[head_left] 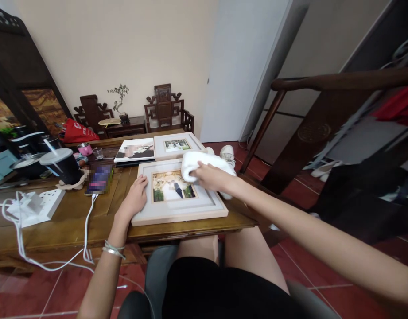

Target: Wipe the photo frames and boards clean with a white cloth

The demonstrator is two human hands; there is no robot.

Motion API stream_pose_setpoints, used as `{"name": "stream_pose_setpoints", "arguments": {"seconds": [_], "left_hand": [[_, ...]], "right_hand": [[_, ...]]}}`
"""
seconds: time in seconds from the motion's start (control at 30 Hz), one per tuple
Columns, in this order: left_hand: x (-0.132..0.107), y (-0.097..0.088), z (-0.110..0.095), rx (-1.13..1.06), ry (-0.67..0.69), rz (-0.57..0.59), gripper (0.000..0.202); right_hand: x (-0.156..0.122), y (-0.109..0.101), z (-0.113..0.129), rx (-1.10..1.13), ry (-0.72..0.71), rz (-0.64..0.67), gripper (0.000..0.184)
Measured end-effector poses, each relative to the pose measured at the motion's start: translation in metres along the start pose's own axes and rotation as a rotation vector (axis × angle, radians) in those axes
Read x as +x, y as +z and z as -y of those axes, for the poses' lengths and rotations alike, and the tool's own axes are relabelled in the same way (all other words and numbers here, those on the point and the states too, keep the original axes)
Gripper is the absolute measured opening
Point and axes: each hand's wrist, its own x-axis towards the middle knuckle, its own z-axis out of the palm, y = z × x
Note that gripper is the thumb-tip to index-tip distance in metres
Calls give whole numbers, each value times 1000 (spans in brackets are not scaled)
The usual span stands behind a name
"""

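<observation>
A picture frame (175, 217) with a pale wooden rim and a wedding photo lies flat on the wooden table, close to its front right corner. My left hand (136, 195) grips the left side of this frame, its fingers curled over the rim. Bunched in my right hand (208, 176) is a thick white cloth (193, 160), pressed over the frame's upper right part and hanging past the right edge. Part of the frame's right side is hidden under the cloth and my hand.
Behind lie a second picture frame (160, 152) and a photo album (126, 153). To the left are a phone (99, 179) on a cable, a white power strip (52, 206) and a dark cup (62, 166) with a straw. A wooden chair (273, 128) stands at the right.
</observation>
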Motion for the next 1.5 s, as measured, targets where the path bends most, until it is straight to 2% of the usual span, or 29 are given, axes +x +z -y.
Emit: {"name": "stream_pose_setpoints", "arguments": {"seconds": [0.13, 0.23, 0.3, 0.37, 0.43, 0.53, 0.6, 0.67, 0.77, 0.93, 1.03, 1.1, 1.2, 1.37, 1.43, 1.5], "left_hand": [[-2, 0, -1, 6, -11, -5, 48], [-3, 1, 0, -3, -20, -11, 48], [-3, 2, 1, -19, -16, -23, 48], [-3, 4, 2, -34, -25, -35, 48], [-3, 5, 2, -39, -45, -37, 49], [-4, 4, 1, -43, -59, -22, 50], [-5, 3, 0, -53, -57, -13, 50], [-6, 2, -1, -64, -55, -12, 49], [-7, -1, -4, -69, -50, -30, 48], [-9, -2, -6, -62, -24, -56, 49], [-8, -1, -5, -55, -9, -59, 50], [-7, 1, -4, -40, -16, -52, 50], [-5, 2, -3, -16, -39, -34, 50], [-3, 3, -3, 10, -39, -15, 48], [-3, 3, -3, 23, -43, -9, 45], [-3, 3, -3, 34, -36, -9, 44]], "right_hand": [[45, 5, -13, -30, 30, -78, 41], [47, 11, -14, -32, 2, -73, 42], [29, 14, -10, -28, -29, -55, 42], [0, 12, -3, -8, -72, -17, 41], [-34, 0, 6, 48, -113, 62, 39], [-80, -32, 23, 149, -186, 210, 38], [-97, -48, 34, 195, -249, 278, 40], [-99, -51, 42, 209, -262, 276, 42], [-73, -30, 43, 156, -235, 166, 47], [10, 11, 22, -34, -155, -100, 55], [42, 19, 14, -54, -152, -125, 50], [45, 20, 15, -49, -183, -108, 48], [19, 13, 23, -35, -244, -52, 47], [-47, -24, 41, 144, -345, 219, 40], [-64, -35, 49, 199, -387, 250, 42], [-69, -34, 58, 218, -404, 211, 46]]}}
